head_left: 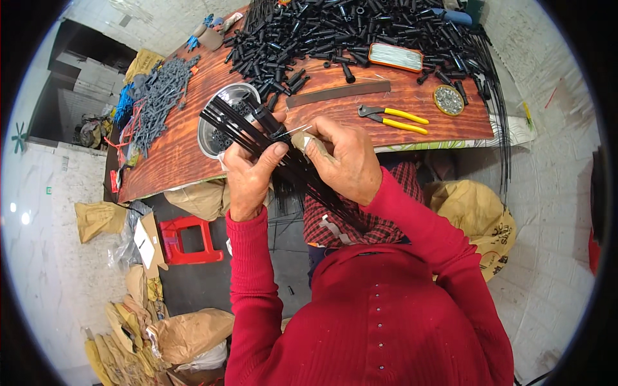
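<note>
Over the table's front edge, my left hand (250, 180) is closed around a bundle of long thin black rods (233, 121). A short black tubular piece (266, 119) lies along the bundle, by the fingertips of that hand. My right hand (347, 161) pinches a thin silvery wire or pin (297, 131) against the lower end of the tubular piece. Tan tape (317, 149) wraps its thumb and a finger. Partly under the rods is a clear round plastic bowl (205, 136) with small dark parts in it. The rods' lower ends pass behind my right hand toward my lap.
Black tubular parts (322, 32) are heaped across the back of the wooden table (174, 164). Yellow-handled cutters (400, 121), a brown strip (338, 94), an orange-rimmed pin tray (394, 67) and a round tin (436, 105) lie nearer. Grey parts (158, 96) pile up left; a red stool (193, 257) stands below.
</note>
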Demonstrator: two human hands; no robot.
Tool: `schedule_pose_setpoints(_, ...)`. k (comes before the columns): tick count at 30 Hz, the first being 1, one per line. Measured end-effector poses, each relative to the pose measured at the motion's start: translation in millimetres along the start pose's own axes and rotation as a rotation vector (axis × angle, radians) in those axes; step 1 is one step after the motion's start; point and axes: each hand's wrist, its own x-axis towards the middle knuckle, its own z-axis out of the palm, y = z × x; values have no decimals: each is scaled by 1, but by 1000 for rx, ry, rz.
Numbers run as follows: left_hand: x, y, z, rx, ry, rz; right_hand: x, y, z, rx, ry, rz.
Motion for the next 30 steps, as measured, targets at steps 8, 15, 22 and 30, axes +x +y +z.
schedule_pose_setpoints(8, 4, 0, 2, 3, -22, -9, 5, 14, 4, -25, 25, 13)
schedule_pose_setpoints(15, 6, -5, 4, -66, 32, -23, 2, 23, -7, 254, -189, 126)
schedule_pose_setpoints(22, 7, -7, 4, -89, 43, -76, 0, 32, -4, 360, -188, 204)
schedule_pose_setpoints(30, 8, -10, 2, -66, 66, -78, -1, 29, -2, 207, -168, 145)
